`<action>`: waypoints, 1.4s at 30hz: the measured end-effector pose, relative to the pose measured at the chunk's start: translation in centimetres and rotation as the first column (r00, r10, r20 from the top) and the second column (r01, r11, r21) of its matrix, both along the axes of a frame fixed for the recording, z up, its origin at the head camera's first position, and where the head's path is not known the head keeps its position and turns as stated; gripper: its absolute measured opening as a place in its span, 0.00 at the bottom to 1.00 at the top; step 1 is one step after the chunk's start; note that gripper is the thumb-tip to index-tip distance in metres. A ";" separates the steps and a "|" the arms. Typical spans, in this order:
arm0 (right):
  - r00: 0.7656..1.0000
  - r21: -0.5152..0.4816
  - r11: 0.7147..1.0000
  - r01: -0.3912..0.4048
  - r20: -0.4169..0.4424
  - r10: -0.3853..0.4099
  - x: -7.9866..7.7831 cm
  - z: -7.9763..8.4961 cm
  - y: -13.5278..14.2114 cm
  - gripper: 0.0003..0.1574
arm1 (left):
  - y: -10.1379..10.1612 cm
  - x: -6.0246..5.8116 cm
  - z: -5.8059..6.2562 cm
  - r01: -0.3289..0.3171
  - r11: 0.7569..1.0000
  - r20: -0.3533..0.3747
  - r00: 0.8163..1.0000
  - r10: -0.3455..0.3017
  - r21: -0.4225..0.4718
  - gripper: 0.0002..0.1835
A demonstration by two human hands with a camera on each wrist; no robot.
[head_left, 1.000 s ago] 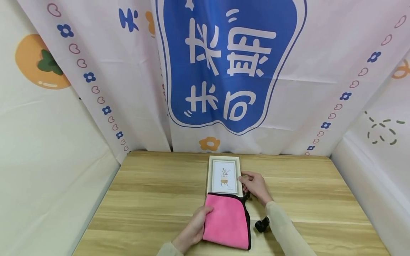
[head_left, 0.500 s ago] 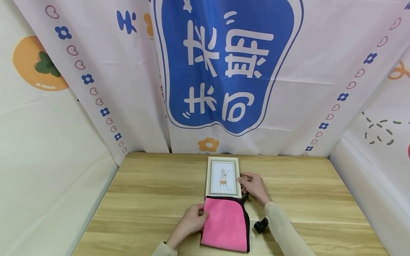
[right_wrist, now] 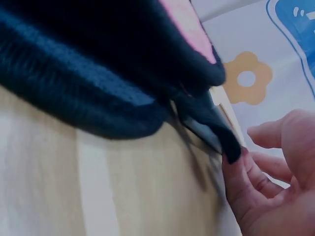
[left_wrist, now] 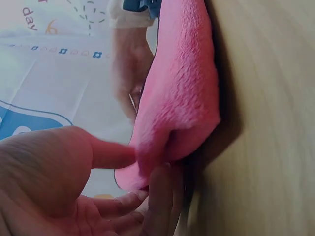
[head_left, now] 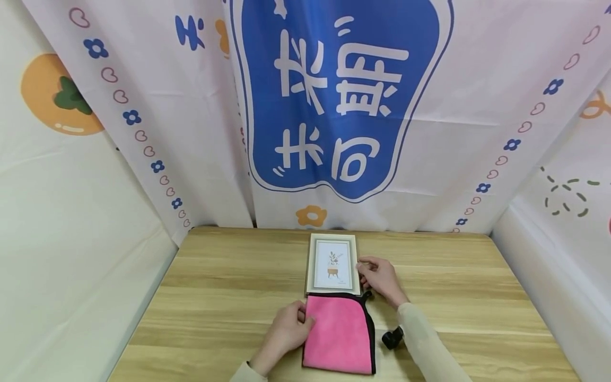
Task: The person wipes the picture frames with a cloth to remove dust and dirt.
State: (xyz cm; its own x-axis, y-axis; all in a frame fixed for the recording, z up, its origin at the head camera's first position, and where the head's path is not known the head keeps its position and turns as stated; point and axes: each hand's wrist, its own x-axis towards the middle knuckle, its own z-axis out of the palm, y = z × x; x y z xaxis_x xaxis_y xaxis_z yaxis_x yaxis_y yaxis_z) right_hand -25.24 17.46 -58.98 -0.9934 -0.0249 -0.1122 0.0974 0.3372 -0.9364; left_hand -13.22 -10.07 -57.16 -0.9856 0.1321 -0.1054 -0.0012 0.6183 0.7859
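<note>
Reviewer: What lies nearest?
Inspector: A pink cloth (head_left: 338,334) with black edging, on the wooden table (head_left: 229,297). The left hand (head_left: 289,326) pinches its left edge, thumb and fingers nearly together with cloth between.
Reviewer: Further out?
Inspector: A black loop (head_left: 366,296) at the cloth's far right corner, then the right hand (head_left: 381,276), fingers partly bent beside the picture frame (head_left: 333,265). Whether it grips the frame's right edge cannot be told.
Reviewer: The frame?
Inspector: Face up, directly beyond the cloth. Behind hangs a white curtain (head_left: 458,159).
</note>
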 end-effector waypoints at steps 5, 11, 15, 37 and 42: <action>0.998 0.033 0.999 -0.008 -0.060 0.010 0.7 1.0 0.7 0.25 | -0.3 -0.4 0.4 -0.004 1.000 -0.015 1.000 0.004 0.002 0.13; 0.992 0.137 0.991 -0.007 -0.122 0.024 2.4 1.6 1.8 0.27 | -0.8 -1.3 0.5 -0.020 1.000 -0.029 0.999 0.020 0.003 0.18; 0.990 0.171 0.985 -0.001 -0.139 0.025 4.0 1.6 2.0 0.29 | -1.4 -2.4 0.6 -0.030 1.000 -0.038 0.999 0.031 0.009 0.21; 0.990 0.371 0.928 -0.028 -0.116 0.077 12.3 0.4 -0.9 0.62 | 0.7 -11.6 -0.5 -0.142 0.988 -0.078 0.986 0.147 0.068 0.23; 0.986 0.442 0.896 -0.053 -0.117 0.116 13.4 0.3 -1.9 0.73 | 1.3 -12.5 -1.1 -0.173 0.984 -0.083 0.981 0.176 0.039 0.21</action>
